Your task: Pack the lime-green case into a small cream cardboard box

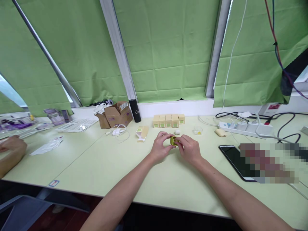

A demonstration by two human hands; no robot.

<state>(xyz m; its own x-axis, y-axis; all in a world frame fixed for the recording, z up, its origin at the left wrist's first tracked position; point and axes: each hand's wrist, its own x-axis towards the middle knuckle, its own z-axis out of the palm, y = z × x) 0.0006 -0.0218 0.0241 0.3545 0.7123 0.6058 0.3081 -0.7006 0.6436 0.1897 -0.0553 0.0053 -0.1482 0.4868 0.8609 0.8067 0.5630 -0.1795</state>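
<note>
My left hand grips a small yellow-green case by its left side, with thumb and fingers around it. The fingertips of my right hand are pinched at the case's right side and opening; whether they hold something inside it is hidden. Just behind the case lies a small white rounded piece. To the right of that sits a clear round container with a bit of yellow in it. An opened beige carton lies to the left, and several small beige boxes stand in a row behind.
A cardboard box, a black bottle and a white charger with cable are at the back left. On the right are a power strip, cables and a phone. Another person's hand rests at far left.
</note>
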